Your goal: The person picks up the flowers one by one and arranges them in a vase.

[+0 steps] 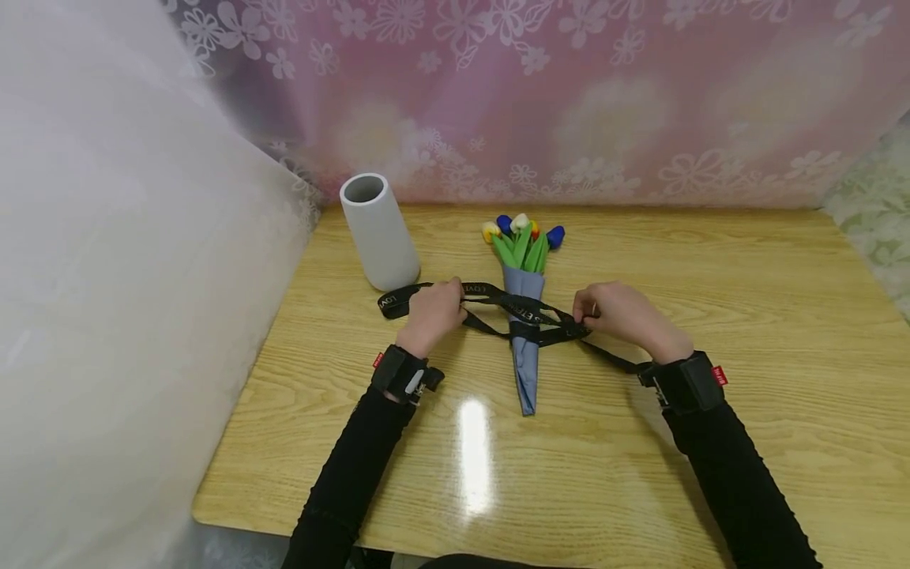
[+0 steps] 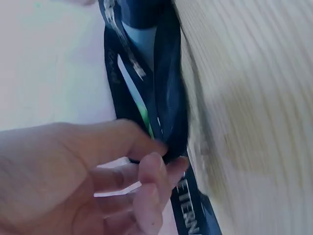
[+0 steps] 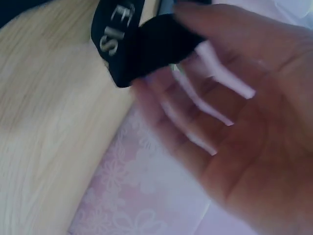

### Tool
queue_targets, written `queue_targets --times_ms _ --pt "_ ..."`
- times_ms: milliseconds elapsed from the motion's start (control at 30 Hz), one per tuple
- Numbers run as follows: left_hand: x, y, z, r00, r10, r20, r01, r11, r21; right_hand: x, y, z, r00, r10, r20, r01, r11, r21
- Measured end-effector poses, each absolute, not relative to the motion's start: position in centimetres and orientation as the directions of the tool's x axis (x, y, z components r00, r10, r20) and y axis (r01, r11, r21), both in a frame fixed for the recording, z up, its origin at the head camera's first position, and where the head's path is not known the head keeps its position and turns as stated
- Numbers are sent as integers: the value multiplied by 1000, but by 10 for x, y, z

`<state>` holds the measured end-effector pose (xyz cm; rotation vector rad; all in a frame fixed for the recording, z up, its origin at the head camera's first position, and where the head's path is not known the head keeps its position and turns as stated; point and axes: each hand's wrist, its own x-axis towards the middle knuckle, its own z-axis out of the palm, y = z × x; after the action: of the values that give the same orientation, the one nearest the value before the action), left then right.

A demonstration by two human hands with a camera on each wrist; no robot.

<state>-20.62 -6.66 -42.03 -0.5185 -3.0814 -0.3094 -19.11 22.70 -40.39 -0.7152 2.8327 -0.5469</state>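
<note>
A small bouquet of tulips (image 1: 520, 245) in yellow, blue and white lies on the table, wrapped in blue-grey paper (image 1: 526, 371). Around the wrap's middle runs a black ribbon (image 1: 524, 330) with pale lettering, its loops spreading to both sides. My left hand (image 1: 432, 316) pinches the ribbon left of the bouquet; in the left wrist view, thumb and fingertips meet on the band (image 2: 171, 98). On the other side, my right hand (image 1: 626, 314) pinches the ribbon's loops between thumb and fingers. The right wrist view shows a folded black band (image 3: 156, 46) at those fingertips.
A white vase (image 1: 380, 233) stands at the back left, close to the ribbon's left end. The wooden table (image 1: 782, 316) ends at a pink floral curtain (image 1: 533, 103) behind. A ribbon tail (image 1: 614, 359) trails toward my right wrist.
</note>
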Motion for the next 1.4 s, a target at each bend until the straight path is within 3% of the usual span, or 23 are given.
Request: queue_targets --times_ms 100,267,400,500,667,833,1000,1167,1300,1400 --pt "-207 -66 -419 -943 331 12 325 918 229 -190 229 -401 -880 -466 -93 -409 842 -353" --pt "-209 -51 -422 -879 447 165 476 819 320 -186 215 -399 -887 -459 52 -449 829 -333" --pt "-210 -40 -429 -803 553 221 596 741 309 -183 191 -407 -852 -487 191 -522 772 -362" --pt "-208 -36 -433 -779 589 216 627 726 282 -179 178 -416 -811 -534 240 -585 737 -338" --pt "-204 -32 -435 -777 586 229 628 744 229 -177 173 -425 -775 -586 238 -632 729 -264" --pt "-199 -28 -433 -775 584 241 630 745 220 -176 177 -419 -789 -589 176 -609 711 -351" --pt "-197 -31 -430 -821 496 282 559 798 224 -170 196 -416 -835 -536 127 -534 733 -421" --pt "-191 -55 -428 -895 301 329 383 897 220 -157 230 -423 -925 -366 104 -371 806 -461" --pt "-183 -82 -432 -949 214 233 261 945 196 -146 261 -427 -982 -190 1 -166 857 -488" --pt "-177 -97 -436 -974 163 155 189 967 170 -140 280 -429 -989 -137 -63 -92 878 -469"
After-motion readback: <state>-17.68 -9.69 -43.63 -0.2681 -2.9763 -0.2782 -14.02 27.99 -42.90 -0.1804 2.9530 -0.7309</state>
